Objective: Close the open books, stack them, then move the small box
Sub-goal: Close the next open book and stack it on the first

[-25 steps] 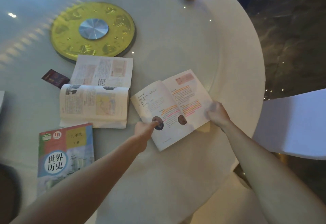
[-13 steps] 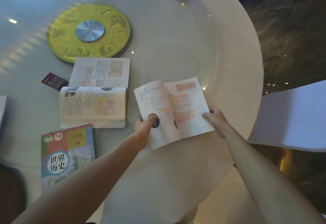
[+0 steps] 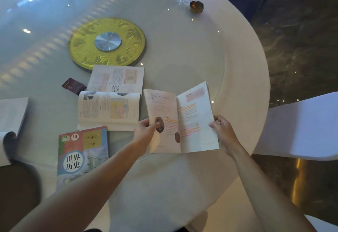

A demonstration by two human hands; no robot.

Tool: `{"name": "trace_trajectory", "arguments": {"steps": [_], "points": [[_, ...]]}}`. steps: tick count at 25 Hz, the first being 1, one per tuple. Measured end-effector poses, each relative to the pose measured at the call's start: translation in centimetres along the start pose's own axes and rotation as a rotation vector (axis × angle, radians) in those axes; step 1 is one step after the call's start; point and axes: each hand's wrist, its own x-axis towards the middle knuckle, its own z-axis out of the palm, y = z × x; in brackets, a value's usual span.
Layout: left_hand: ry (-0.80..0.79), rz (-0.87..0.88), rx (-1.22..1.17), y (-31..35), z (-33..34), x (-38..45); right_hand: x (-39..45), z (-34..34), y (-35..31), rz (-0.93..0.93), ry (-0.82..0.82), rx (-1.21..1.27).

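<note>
Currently the highlighted open book [image 3: 181, 120] is being lifted off the round table [image 3: 243, 78] and folded inward; a second ago it was lying flat, and half a second ago its left half was only starting to rise. Both halves are now tilting up toward each other in a shallow V, with the spine lower than the outer edges.

The left hand [image 3: 146, 131] is pinching the left page edge, thumb on the printed face and fingers behind. The right hand [image 3: 222, 131] is curling around the right page edge, fingers wrapped behind the cover. Both hands are closed on this one book and holding nothing else.

Judgement: the first closing is under way but not finished, since the pages are still well apart.

The second open book [image 3: 109, 100] is lying untouched just beside the lifted one, its upper half reaching the gold turntable disc [image 3: 108, 41]. The closed history textbook [image 3: 83, 151] is resting near the table edge in front of it and looks a likely base for the stack. The small box [image 3: 73, 86] is sitting to the left of the second open book, touching or nearly touching it; I cannot tell which. Stacking and the box move are still outstanding.
</note>
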Motion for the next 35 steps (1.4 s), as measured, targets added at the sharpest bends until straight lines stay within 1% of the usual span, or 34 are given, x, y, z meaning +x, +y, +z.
{"name": "trace_trajectory", "arguments": {"steps": [5,7,9,12,14,16,18,20,21,24,26,27,28,30,32,35], "points": [[-0.131,0.149,0.107,0.2,-0.5,-2.8,-3.8,6.1,-1.6,-0.086,-0.133,-0.037],[-0.253,0.186,0.097,0.3,-0.7,-4.3,-5.3,8.6,-1.7,-0.100,-0.159,-0.052],[-0.396,0.178,0.047,0.0,-1.4,-5.4,-6.6,10.9,-1.7,-0.088,-0.182,-0.016],[-0.500,0.199,0.097,-0.7,-3.0,-5.2,-7.7,12.8,-2.4,-0.086,-0.132,-0.059],[-0.543,0.213,0.180,-1.5,-4.5,-5.0,-8.4,13.9,-2.9,-0.109,-0.098,-0.145],[-0.563,0.206,0.204,-2.0,-5.8,-5.4,-8.9,15.0,-3.3,-0.082,-0.098,-0.174],[-0.532,0.193,0.195,-2.5,-7.3,-5.4,-9.4,15.9,-3.7,-0.074,-0.079,-0.195],[-0.394,0.193,0.175,-3.4,-9.4,-4.7,-10.1,16.8,-4.4,-0.065,-0.061,-0.190],[-0.307,0.185,0.151,-3.8,-10.8,-4.3,-10.8,17.3,-5.1,-0.066,-0.079,-0.166],[-0.083,0.074,0.074,-4.5,-15.5,-3.5,-12.7,19.9,-6.8,-0.049,-0.208,-0.071],[-0.077,-0.051,-0.042,-5.3,-18.7,-3.0,-13.1,22.0,-7.0,-0.040,-0.277,-0.019],[-0.088,-0.069,-0.098,-5.9,-20.4,-2.9,-13.3,23.1,-7.0,-0.039,-0.303,-0.007],[-0.072,-0.072,-0.146,-6.6,-22.0,-2.8,-13.4,24.3,-6.8,-0.033,-0.318,-0.017],[0.046,-0.049,-0.204,-7.8,-25.3,-2.7,-13.5,26.7,-6.0,-0.018,-0.325,-0.072],[0.137,-0.064,-0.231,-8.7,-28.1,-2.8,-13.5,28.9,-4.9,0.011,-0.306,-0.146],[0.167,-0.113,-0.223,-10.4,-30.7,-3.3,-13.0,31.9,-1.9,0.063,-0.287,-0.243]]}}
